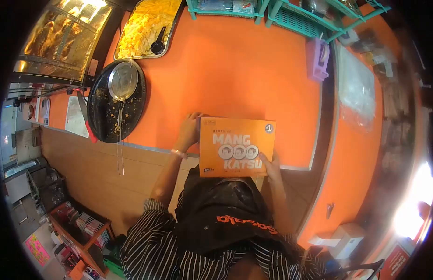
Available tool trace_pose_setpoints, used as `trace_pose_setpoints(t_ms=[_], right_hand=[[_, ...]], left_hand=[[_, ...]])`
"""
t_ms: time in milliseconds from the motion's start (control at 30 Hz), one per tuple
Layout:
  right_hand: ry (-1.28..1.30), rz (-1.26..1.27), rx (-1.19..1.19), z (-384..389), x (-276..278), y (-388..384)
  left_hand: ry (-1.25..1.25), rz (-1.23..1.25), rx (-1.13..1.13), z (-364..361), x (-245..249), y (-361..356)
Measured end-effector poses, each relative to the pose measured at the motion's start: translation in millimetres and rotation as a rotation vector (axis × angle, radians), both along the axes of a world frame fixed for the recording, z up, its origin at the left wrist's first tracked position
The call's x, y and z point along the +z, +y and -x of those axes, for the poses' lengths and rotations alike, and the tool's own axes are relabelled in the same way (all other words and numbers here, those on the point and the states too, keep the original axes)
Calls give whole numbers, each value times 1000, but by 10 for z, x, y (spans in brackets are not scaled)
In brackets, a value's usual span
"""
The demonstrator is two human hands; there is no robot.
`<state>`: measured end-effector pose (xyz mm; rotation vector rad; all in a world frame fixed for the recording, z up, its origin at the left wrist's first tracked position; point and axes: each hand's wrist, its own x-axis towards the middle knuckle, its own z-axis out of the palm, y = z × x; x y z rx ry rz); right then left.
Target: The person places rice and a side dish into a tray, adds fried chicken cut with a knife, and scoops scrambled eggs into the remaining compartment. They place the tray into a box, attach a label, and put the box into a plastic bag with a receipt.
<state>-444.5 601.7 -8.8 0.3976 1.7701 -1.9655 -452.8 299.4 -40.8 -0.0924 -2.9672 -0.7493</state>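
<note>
Two hands grip an orange box (237,147) over the counter's (235,79) near edge. The left hand (188,131) curls round its far left corner and the right hand (273,167) clasps its near right side. Just left lies a black tray (98,114) holding a strainer (123,80). Beyond, bare counter runs to a food pan (141,58) and teal baskets (295,21).

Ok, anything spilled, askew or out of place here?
Only crumbs scattered on the black round tray under the skimmer, whose handle juts past the counter. The orange box in the left hand and right hand looks intact.
</note>
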Motion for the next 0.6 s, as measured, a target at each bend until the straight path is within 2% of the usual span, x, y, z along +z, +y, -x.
trace_pose_setpoints(t_ms=[67,233,300,333,400,433,500,533,600], right_hand=[[-24,-56,66,68,-139,53],[-34,-60,-5,41,-248,133],[-64,-61,-52,-20,-232,132],[-81,-87,-61,-17,-250,114],[-90,-117,-73,17,-222,50],[-113,-136,-84,22,-179,-2],[-145,-111,-160,23,-124,-114],[-138,-107,-167,31,-121,-147],[-217,0,-285,61,-125,-227]], left_hand=[[-50,-86,15,136,-182,7],[-233,-338,71,483,-266,-88],[-338,-917,296,561,-284,-104],[-338,-922,286,562,-286,-104],[-130,-1153,134,557,-286,-123],[-129,-1154,130,505,-287,-111],[133,-784,82,326,-259,-74],[138,-782,72,222,-143,-38],[-118,-538,319,-10,111,49]])
